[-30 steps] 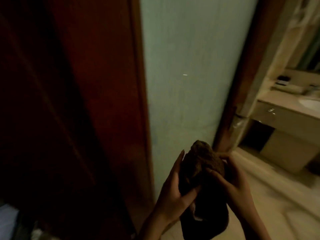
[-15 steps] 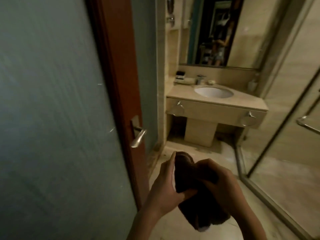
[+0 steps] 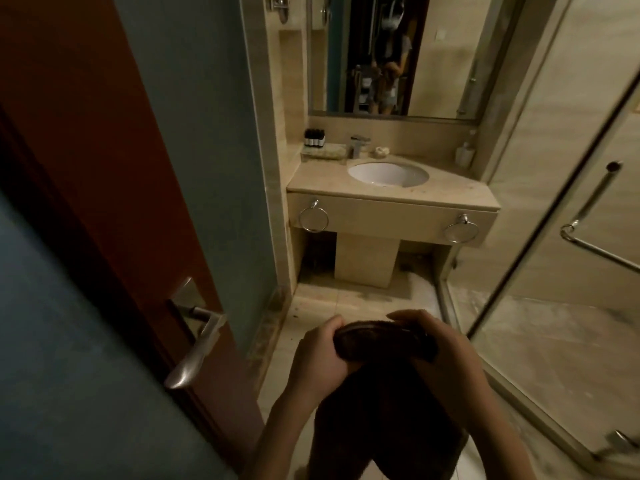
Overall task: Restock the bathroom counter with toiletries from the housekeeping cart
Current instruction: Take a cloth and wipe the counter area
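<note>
While the person is coming through the doorway, the view is swinging off the door panel and onto the bench (image 3: 450, 194), its sink (image 3: 388, 173) now facing straight ahead; both hands are holding a dark cloth bundle (image 3: 381, 344) well short of the sink, low over the floor; the left hand (image 3: 322, 355) is curling its fingers round one end, the right hand (image 3: 450, 362) is wrapping over the other; upright a second ago, the bundle is now lying crosswise; small dark bottles (image 3: 314, 136) are standing left of the sink; seemingly the carry is ending and the setting-down is nearing.
</note>
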Demonstrator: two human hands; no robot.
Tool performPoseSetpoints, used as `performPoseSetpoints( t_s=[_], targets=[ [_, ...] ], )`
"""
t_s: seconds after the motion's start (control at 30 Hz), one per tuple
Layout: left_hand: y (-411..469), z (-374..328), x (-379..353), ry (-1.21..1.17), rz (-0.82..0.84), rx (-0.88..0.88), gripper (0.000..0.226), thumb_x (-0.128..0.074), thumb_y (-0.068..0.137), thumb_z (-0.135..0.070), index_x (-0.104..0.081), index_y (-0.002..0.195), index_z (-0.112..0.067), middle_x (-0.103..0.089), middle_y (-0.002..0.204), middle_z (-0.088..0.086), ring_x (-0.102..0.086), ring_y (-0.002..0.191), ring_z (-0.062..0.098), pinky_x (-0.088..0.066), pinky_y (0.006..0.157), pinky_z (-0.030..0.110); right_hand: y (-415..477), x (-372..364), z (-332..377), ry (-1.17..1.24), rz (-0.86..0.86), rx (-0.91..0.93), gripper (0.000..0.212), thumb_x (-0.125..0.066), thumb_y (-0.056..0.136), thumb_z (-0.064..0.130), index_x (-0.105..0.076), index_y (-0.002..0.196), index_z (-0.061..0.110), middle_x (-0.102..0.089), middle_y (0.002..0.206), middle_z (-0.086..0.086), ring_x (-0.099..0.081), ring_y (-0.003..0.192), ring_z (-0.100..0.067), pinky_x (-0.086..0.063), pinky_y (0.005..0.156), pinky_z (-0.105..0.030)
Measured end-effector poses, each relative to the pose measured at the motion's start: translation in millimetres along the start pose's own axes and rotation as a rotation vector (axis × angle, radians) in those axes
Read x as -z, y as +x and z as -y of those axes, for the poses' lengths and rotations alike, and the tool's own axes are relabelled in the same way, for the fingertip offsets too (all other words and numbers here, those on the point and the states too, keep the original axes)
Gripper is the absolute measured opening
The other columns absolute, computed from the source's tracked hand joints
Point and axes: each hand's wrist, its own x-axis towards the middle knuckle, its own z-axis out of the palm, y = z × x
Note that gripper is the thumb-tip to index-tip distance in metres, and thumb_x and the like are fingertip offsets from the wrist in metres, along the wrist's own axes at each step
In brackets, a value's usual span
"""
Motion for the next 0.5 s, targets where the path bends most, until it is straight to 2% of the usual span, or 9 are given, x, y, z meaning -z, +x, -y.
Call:
performPoseSetpoints(
  t_s=[0.07, 0.17, 0.23, 0.3, 0.37, 0.4, 0.47, 0.5],
  targets=[
    [32.1, 3.5, 4.3, 0.000, -0.065, 0.029, 0.030, -0.077, 0.075, -0.015, -0.058, 0.088, -0.035, -0.068, 0.088, -0.012, -0.063, 0.086, 0.001, -0.056, 0.080, 0.034, 30.8, -6.2, -8.1, -0.074, 0.036, 0.009, 0.052, -0.063, 0.080, 0.022, -0.044, 0.122, 0.047, -0.054, 0.102, 0.032, -0.053, 0.092, 0.014, -0.050, 0.080, -0.016],
    [92.7, 0.4, 16.2, 0.012, -0.107, 0.040, 0.024, -0.068, 0.079, -0.007, -0.055, 0.087, -0.025, -0.067, 0.086, -0.009, -0.062, 0.083, 0.006, -0.055, 0.072, 0.031, 90.6, -12.5, -26.4, -0.159, 0.136, -0.047, 0.062, -0.064, 0.085, 0.020, -0.037, 0.135, 0.044, -0.051, 0.118, 0.023, -0.050, 0.096, 0.007, -0.046, 0.083, -0.011],
    [119.6, -6.1, 24.4, 0.019, -0.130, 0.037, 0.024, -0.064, 0.081, -0.004, -0.056, 0.090, -0.025, -0.064, 0.086, -0.010, -0.060, 0.083, 0.003, -0.046, 0.063, 0.018, 119.3, -12.8, -34.7, -0.102, 0.274, -0.149, 0.068, -0.067, 0.085, 0.028, -0.032, 0.141, 0.040, -0.045, 0.131, 0.017, -0.048, 0.106, 0.002, -0.046, 0.089, -0.016],
    [155.3, -10.0, 25.6, -0.021, -0.138, 0.072, 0.028, -0.059, 0.082, 0.002, -0.056, 0.092, -0.024, -0.062, 0.086, -0.010, -0.059, 0.085, 0.004, -0.039, 0.061, 0.015, 149.8, -13.5, -49.5, 0.096, 0.377, -0.312, 0.074, -0.066, 0.079, 0.049, -0.030, 0.143, 0.040, -0.038, 0.133, 0.016, -0.047, 0.115, -0.004, -0.048, 0.094, -0.025],
    [190.2, -11.7, 20.8, -0.106, -0.138, 0.119, 0.031, -0.056, 0.082, 0.006, -0.054, 0.093, -0.023, -0.062, 0.090, -0.006, -0.060, 0.090, 0.011, -0.041, 0.063, 0.016, 169.8, -17.9, -65.5, 0.239, 0.358, -0.424, 0.077, -0.052, 0.073, 0.066, -0.031, 0.142, 0.040, -0.038, 0.137, 0.017, -0.046, 0.118, -0.005, -0.045, 0.099, -0.029],
    [202.4, -13.7, 17.7, -0.150, -0.127, 0.139, 0.033, -0.055, 0.082, 0.007, -0.053, 0.094, -0.023, -0.062, 0.095, -0.002, -0.060, 0.092, 0.013, -0.043, 0.065, 0.017, 174.8, -21.5, -75.5, 0.228, 0.311, -0.446, 0.077, -0.047, 0.072, 0.070, -0.030, 0.142, 0.042, -0.036, 0.143, 0.015, -0.044, 0.122, -0.005, -0.041, 0.104, -0.030],
    [227.0, -19.2, 6.5, -0.238, -0.064, 0.170, 0.038, -0.050, 0.084, 0.008, -0.052, 0.095, -0.028, -0.060, 0.098, 0.000, -0.058, 0.089, 0.009, -0.044, 0.064, 0.015, 183.1, -28.8, -102.6, 0.150, 0.201, -0.459, 0.084, -0.047, 0.071, 0.076, -0.020, 0.145, 0.046, -0.017, 0.156, 0.012, -0.026, 0.138, -0.008, -0.027, 0.113, -0.033],
    [239.8, -21.0, -0.2, -0.278, -0.012, 0.176, 0.040, -0.048, 0.086, 0.009, -0.052, 0.094, -0.030, -0.060, 0.096, -0.002, -0.057, 0.086, 0.006, -0.044, 0.061, 0.013, 187.9, -32.5, -117.1, 0.126, 0.163, -0.452, 0.090, -0.051, 0.069, 0.077, -0.012, 0.146, 0.049, -0.004, 0.157, 0.017, -0.013, 0.143, -0.009, -0.020, 0.116, -0.035]
  ],
)
